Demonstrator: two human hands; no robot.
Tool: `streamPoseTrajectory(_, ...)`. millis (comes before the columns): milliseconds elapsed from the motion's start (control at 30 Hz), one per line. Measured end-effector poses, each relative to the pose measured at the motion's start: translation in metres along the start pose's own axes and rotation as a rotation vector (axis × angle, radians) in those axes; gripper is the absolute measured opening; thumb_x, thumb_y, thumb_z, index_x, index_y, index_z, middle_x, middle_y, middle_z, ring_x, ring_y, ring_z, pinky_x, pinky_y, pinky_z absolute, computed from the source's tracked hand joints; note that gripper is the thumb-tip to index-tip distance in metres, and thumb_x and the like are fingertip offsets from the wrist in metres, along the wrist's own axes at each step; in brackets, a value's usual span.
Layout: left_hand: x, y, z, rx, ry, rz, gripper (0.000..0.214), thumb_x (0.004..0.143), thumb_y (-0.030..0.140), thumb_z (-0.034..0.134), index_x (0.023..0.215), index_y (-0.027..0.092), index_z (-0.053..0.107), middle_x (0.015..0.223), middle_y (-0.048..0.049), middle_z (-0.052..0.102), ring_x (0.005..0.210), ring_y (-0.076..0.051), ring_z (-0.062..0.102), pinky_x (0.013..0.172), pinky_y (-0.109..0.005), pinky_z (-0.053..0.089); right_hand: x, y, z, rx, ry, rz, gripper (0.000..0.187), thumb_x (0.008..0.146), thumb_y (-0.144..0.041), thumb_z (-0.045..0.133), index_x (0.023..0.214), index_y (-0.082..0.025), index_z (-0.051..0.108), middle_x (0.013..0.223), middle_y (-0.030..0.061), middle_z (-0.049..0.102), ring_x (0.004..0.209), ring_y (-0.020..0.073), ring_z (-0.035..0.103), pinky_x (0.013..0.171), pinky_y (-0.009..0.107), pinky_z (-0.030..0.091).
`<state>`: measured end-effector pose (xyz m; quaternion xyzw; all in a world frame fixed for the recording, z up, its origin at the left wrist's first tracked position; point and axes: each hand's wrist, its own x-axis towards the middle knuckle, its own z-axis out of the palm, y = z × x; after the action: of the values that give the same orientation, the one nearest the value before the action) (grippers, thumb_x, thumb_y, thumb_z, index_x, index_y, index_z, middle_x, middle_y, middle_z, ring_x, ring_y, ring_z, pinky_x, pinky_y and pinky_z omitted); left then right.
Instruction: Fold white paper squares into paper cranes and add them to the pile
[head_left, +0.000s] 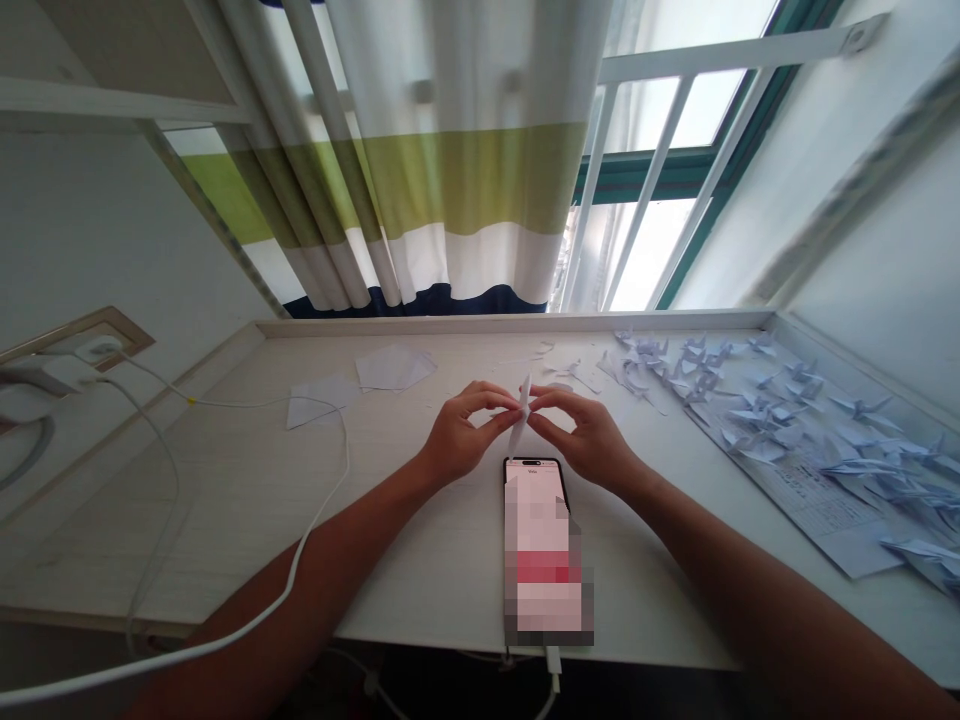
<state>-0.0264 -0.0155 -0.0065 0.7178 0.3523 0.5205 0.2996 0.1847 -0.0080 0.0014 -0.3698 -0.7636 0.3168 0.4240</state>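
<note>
Head view. White folded paper (519, 434) held on edge, near upright, between the two hands, just beyond the top end of the smartphone (534, 515). Left hand (466, 425): thumb and fingertips pinched together on the paper's left side. Right hand (589, 435): same pinch, from the right side. Gap between the paper's lower tip and the phone: cannot tell.

Desk (420, 560), bounded by a raised rim at back and sides, carries the following:
- Left of the hands: two groups of loose white sheets (395, 367), flat.
- Beyond the right hand: paper scraps (574, 372), strewn.
- Far right: many origami cranes (765, 410) in a loose heap, a number of them on a printed sheet (814, 505).
- Phone: flat, screen lit, lower part pixelated; charging plug (553, 660) at its near end.

Wall socket (112, 335), left: holds plugs. A white cable (346, 450) crosses in front of the left forearm.
</note>
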Motion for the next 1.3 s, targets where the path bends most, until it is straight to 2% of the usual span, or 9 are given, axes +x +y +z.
streamPoseTrajectory(133,0.0,0.004,0.0,0.007,0.013,-0.043,0.01,0.093,0.03,0.073,0.096,0.021,0.072,0.098,-0.0052,0.076,0.094,-0.019,0.071,0.086,-0.036,0.056,-0.001,-0.002,-0.003,-0.164,0.037,-0.122,0.008,0.095,-0.033,0.069,0.096,-0.025,0.072,0.148,0.0088,0.063,0.151,0.0328,0.045,0.119,0.07,0.037)
streamPoseTrajectory(233,0.0,0.005,-0.002,0.037,0.033,-0.009,0.011,0.094,0.03,0.071,0.089,0.021,0.068,0.094,-0.0046,0.076,0.094,-0.02,0.071,0.089,-0.037,0.056,0.0,-0.005,-0.005,-0.183,0.042,-0.155,0.007,0.096,-0.031,0.067,0.095,-0.025,0.07,0.155,0.0075,0.057,0.155,0.0326,0.038,0.121,0.072,0.034)
streamPoseTrajectory(300,-0.001,0.006,-0.003,0.046,0.008,0.026,0.008,0.095,0.027,0.068,0.091,0.021,0.068,0.096,-0.005,0.076,0.096,-0.02,0.071,0.09,-0.038,0.056,0.0,-0.006,-0.005,-0.158,-0.006,-0.151,0.008,0.097,-0.032,0.066,0.097,-0.025,0.07,0.153,0.0082,0.059,0.153,0.0322,0.041,0.12,0.069,0.038)
streamPoseTrajectory(433,-0.002,0.008,-0.003,0.024,-0.045,0.023,0.009,0.096,0.021,0.063,0.098,0.02,0.072,0.101,-0.0061,0.077,0.1,-0.021,0.071,0.093,-0.038,0.055,-0.001,-0.006,-0.003,-0.099,-0.037,-0.126,0.012,0.098,-0.035,0.066,0.096,-0.024,0.07,0.131,0.0099,0.074,0.135,0.0308,0.062,0.111,0.06,0.051)
streamPoseTrajectory(633,-0.001,0.012,-0.002,0.05,-0.035,-0.033,0.014,0.089,0.032,0.077,0.095,0.019,0.075,0.102,-0.0083,0.076,0.097,-0.022,0.072,0.087,-0.037,0.058,0.0,-0.007,-0.003,-0.074,-0.012,-0.061,0.015,0.098,-0.039,0.066,0.099,-0.025,0.072,0.109,0.0077,0.08,0.107,0.028,0.075,0.095,0.051,0.059)
streamPoseTrajectory(767,0.0,0.013,-0.002,0.08,0.005,-0.003,0.013,0.092,0.033,0.075,0.092,0.02,0.077,0.097,-0.008,0.078,0.092,-0.021,0.073,0.084,-0.037,0.059,0.0,-0.01,-0.003,-0.074,-0.015,-0.02,0.02,0.097,-0.044,0.067,0.098,-0.025,0.073,0.099,0.0063,0.08,0.093,0.026,0.076,0.085,0.047,0.061)
streamPoseTrajectory(967,-0.002,0.009,0.001,0.052,0.039,-0.059,0.023,0.087,0.036,0.08,0.104,0.021,0.077,0.095,-0.0061,0.079,0.087,-0.019,0.073,0.082,-0.036,0.062,-0.001,-0.01,-0.001,-0.032,0.028,0.001,0.029,0.094,-0.048,0.071,0.113,-0.026,0.073,0.103,0.007,0.08,0.098,0.0264,0.076,0.083,0.045,0.062)
streamPoseTrajectory(1100,-0.004,0.008,0.001,0.059,0.031,-0.105,0.027,0.086,0.039,0.08,0.106,0.02,0.079,0.097,-0.0071,0.08,0.088,-0.021,0.075,0.083,-0.037,0.063,-0.001,-0.012,0.0,-0.02,0.01,-0.017,0.022,0.096,-0.047,0.069,0.102,-0.027,0.077,0.097,0.0041,0.081,0.091,0.0237,0.076,0.085,0.044,0.062)
streamPoseTrajectory(1300,-0.002,0.01,0.0,0.049,0.0,-0.173,0.022,0.087,0.038,0.08,0.101,0.022,0.082,0.097,-0.0067,0.082,0.091,-0.023,0.076,0.084,-0.038,0.064,0.001,-0.013,0.0,-0.023,0.034,0.011,0.03,0.095,-0.053,0.068,0.092,-0.024,0.076,0.09,0.005,0.079,0.086,0.023,0.073,0.082,0.043,0.059)
